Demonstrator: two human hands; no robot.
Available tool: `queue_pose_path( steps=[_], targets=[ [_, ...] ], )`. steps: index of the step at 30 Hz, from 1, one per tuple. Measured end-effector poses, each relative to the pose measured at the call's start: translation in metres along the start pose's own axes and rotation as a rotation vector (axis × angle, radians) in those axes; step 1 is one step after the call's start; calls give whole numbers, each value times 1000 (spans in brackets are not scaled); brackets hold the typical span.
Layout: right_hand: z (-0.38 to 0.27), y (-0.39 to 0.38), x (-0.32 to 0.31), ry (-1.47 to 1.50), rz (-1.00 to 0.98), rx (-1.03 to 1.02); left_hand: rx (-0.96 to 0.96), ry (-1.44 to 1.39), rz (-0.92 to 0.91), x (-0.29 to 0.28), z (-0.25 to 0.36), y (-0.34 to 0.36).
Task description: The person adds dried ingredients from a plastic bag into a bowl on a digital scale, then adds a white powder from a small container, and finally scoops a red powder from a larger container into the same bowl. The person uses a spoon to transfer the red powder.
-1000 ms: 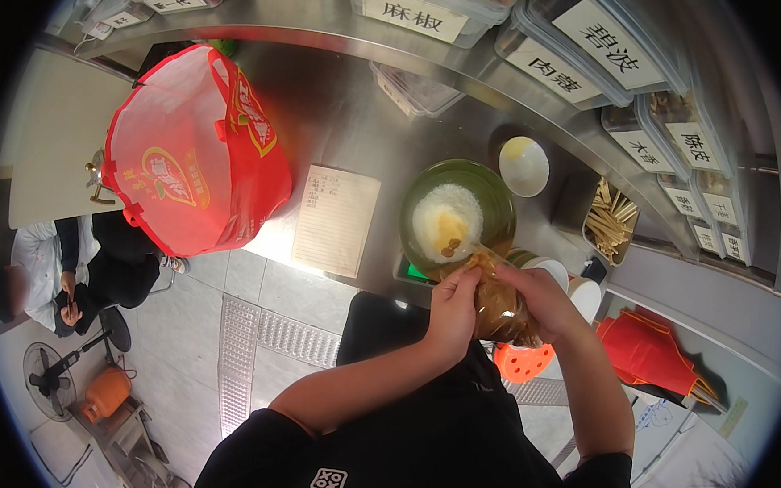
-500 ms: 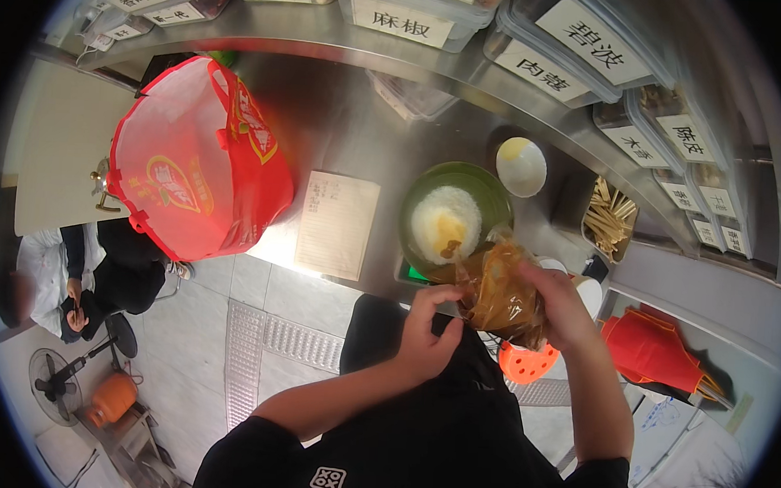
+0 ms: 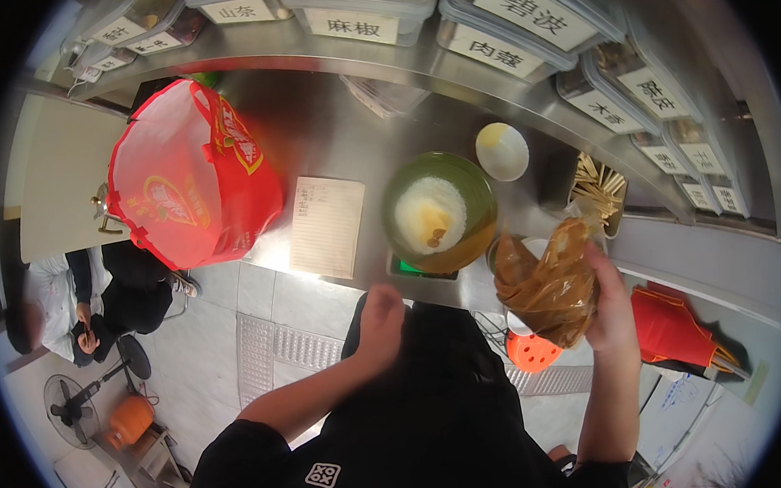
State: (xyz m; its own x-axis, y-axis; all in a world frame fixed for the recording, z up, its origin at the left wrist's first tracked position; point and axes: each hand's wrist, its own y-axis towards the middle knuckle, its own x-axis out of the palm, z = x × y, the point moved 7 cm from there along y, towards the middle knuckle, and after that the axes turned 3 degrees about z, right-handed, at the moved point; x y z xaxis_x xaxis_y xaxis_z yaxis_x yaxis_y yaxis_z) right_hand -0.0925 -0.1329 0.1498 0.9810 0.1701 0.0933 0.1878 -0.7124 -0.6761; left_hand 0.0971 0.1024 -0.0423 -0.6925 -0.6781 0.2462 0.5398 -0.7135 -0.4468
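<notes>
The right hand [image 3: 609, 302] is clamped on a clear bag of brown powder [image 3: 549, 285], lifted off the steel counter's [image 3: 326, 133] front edge beside the green bowl [image 3: 441, 213]. The left hand [image 3: 381, 319], seemingly loosely curled and empty, hangs below that edge. This looks like mid-portioning; next the bag needs careful tipping over the bowl.

One head-worn fisheye view, straight down from above over the steel counter [image 3: 326, 124], hands close below.

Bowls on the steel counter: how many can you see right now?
2. A green bowl holding white powder sits on the scale mid-counter; a small white bowl stands just behind it. Others may be hidden behind the brown bag.
</notes>
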Motion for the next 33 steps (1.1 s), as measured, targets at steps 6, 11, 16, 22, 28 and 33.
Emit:
queue_pose_path(
  steps=[6,11,16,22,28,33],
  targets=[
    [-14,-11,-41,65,49,-81,8,222,-179,23,-7,2],
    [-15,-22,-66,126,90,-142,74,430,-488,85,13,-2],
    [-6,-22,-75,220,19,-180,-166,238,-705,157,-1,11],
    [5,-14,-86,233,17,-183,74,356,-651,208,17,48],
    [12,-12,-91,244,3,-170,-355,79,-711,230,0,60],
    [14,-17,-94,236,-30,-181,-642,-263,-810,245,-14,42]
  ],
)
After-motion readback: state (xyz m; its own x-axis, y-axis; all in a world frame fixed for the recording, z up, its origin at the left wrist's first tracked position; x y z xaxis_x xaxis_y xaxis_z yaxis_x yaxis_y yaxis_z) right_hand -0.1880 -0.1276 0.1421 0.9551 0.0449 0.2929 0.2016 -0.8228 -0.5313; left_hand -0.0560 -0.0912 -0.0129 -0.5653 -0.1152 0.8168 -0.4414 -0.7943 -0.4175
